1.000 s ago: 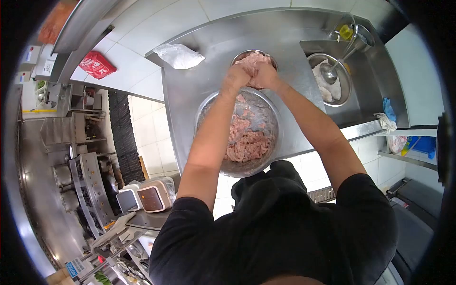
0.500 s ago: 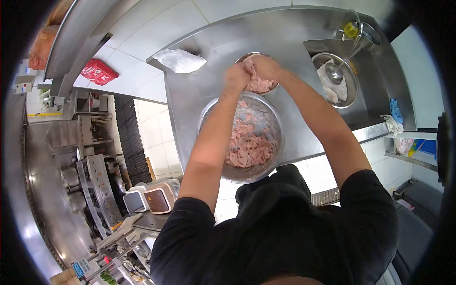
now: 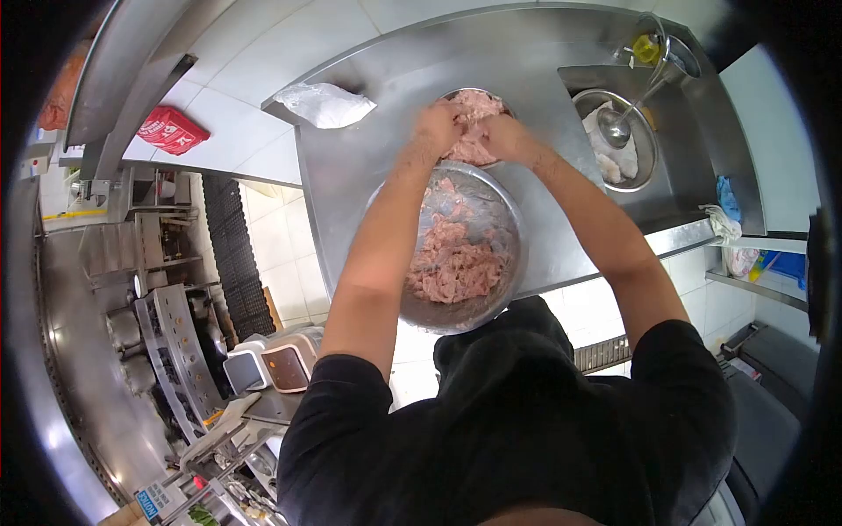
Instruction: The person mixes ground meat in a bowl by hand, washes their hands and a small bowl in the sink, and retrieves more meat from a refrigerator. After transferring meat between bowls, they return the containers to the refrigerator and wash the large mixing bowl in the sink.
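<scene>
Pale pink raw meat fills a small round metal bowl on the steel counter. My left hand is at the bowl's left side, its fingers curled into the meat. On the right side, my right hand is closed on the meat too, its fingertips partly hidden. Nearer to me stands a large metal bowl, touching or almost touching the small one. More raw meat lies in it, mostly toward its near side, with smears along the far wall.
A white plastic bag lies at the counter's back left. To the right, a sink holds a metal basin with whitish pieces and a ladle. A red packet lies on the tiled ledge at left.
My right hand has shifted right and a little toward me, widening the gap between my hands. More of the meat at the small bowl's far side now shows. The view has shifted slightly.
</scene>
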The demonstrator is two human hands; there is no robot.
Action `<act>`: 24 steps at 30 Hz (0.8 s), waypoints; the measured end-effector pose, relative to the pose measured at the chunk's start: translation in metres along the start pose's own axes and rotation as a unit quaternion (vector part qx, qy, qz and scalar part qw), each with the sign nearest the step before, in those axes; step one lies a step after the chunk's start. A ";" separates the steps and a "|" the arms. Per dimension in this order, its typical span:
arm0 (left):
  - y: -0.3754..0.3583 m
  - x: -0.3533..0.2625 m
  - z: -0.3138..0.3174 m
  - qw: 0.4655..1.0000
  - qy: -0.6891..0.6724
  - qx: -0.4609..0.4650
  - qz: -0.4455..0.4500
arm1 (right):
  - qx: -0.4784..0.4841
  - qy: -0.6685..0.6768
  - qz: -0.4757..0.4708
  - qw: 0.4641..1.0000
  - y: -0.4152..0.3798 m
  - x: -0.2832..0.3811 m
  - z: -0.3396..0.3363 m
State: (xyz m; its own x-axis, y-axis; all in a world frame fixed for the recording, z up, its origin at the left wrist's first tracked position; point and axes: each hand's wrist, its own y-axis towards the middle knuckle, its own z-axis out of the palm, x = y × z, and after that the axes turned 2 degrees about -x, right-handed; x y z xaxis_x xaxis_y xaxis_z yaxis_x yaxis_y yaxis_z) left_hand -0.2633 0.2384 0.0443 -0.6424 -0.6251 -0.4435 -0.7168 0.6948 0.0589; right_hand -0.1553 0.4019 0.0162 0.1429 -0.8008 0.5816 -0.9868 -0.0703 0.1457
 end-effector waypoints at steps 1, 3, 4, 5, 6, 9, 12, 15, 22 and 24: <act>0.001 0.003 0.006 0.999 -0.012 -0.026 0.014 | 0.008 -0.028 -0.011 1.000 -0.001 -0.003 0.000; 0.013 0.013 0.011 0.998 -0.052 -0.041 -0.014 | 0.023 -0.081 -0.031 0.996 -0.004 -0.010 0.002; 0.018 0.017 0.012 0.996 -0.071 -0.047 -0.028 | 0.052 -0.090 -0.024 0.994 -0.002 -0.009 -0.003; 0.022 0.018 0.012 0.997 -0.055 -0.050 -0.018 | 0.080 -0.100 -0.018 0.992 0.003 -0.005 -0.013; 0.027 0.020 0.011 0.998 -0.037 -0.054 -0.008 | 0.108 -0.109 -0.012 0.988 0.009 -0.001 -0.023; 0.020 0.014 -0.004 0.997 -0.010 -0.073 -0.010 | -0.058 -0.067 0.065 0.994 0.026 0.024 -0.035; 0.007 0.011 -0.019 0.992 -0.014 -0.124 0.025 | -0.130 -0.052 -0.001 0.990 0.051 -0.006 0.002; -0.028 -0.001 -0.042 0.981 -0.097 -0.168 -0.005 | -0.064 -0.071 -0.054 0.994 0.051 -0.006 0.017; -0.191 -0.006 -0.059 0.969 -0.121 0.107 -0.188 | 0.074 -0.016 0.010 0.997 -0.037 0.091 -0.002; -0.220 0.020 -0.023 0.966 -0.024 0.176 -0.189 | 0.185 0.006 0.010 0.983 -0.073 0.106 0.034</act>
State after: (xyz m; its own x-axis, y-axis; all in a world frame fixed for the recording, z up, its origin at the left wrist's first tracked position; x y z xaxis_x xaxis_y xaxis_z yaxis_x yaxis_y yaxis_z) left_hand -0.1251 0.0649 0.0429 -0.3336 -0.8463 -0.4154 -0.7556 0.5035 -0.4191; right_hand -0.0710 0.3015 0.0397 0.1213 -0.7977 0.5907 -0.9490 -0.2677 -0.1667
